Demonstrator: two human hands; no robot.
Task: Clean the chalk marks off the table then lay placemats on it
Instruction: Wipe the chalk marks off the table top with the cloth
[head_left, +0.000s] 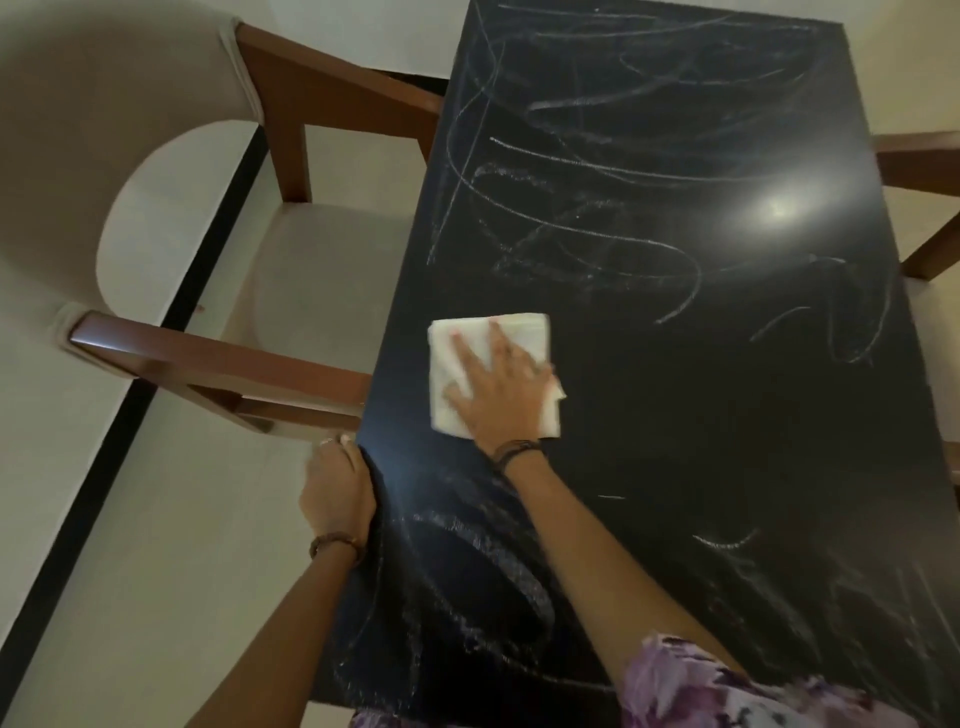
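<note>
Left hand (337, 488) gripping table (727, 415) edge, right hand (498, 395) flat on cloth (519, 332)

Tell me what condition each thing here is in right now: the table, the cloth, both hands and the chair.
Table: mostly chalk-scribbled, with a clean dark band across the middle.
White cloth: folded, flat on the table under the right hand.
Right hand: fingers spread, pressing the cloth.
Left hand: gripping the table's left edge.
Chair: empty, beside the table.
</note>
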